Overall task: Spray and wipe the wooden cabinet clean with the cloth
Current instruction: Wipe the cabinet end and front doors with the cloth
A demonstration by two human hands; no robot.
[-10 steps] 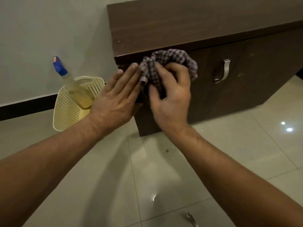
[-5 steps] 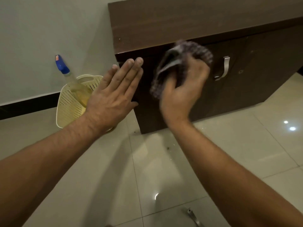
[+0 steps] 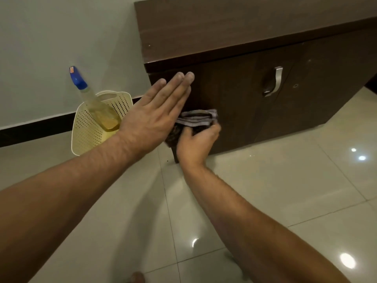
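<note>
The right hand (image 3: 196,141) is gripping the bunched cloth (image 3: 195,119), pressing it low on the cabinet (image 3: 234,99) front near its left corner; the left hand (image 3: 155,117) is hovering flat, fingers straight. With the spray bottle (image 3: 95,105) resting in the basket (image 3: 87,131), wiping is seemingly underway, other panels likely remaining

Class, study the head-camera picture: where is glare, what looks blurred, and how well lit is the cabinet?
Head view: glare spots on the glossy floor; the spray bottle and the cloth in the right hand look slightly smeared; the cabinet is dim, low in contrast.
</note>
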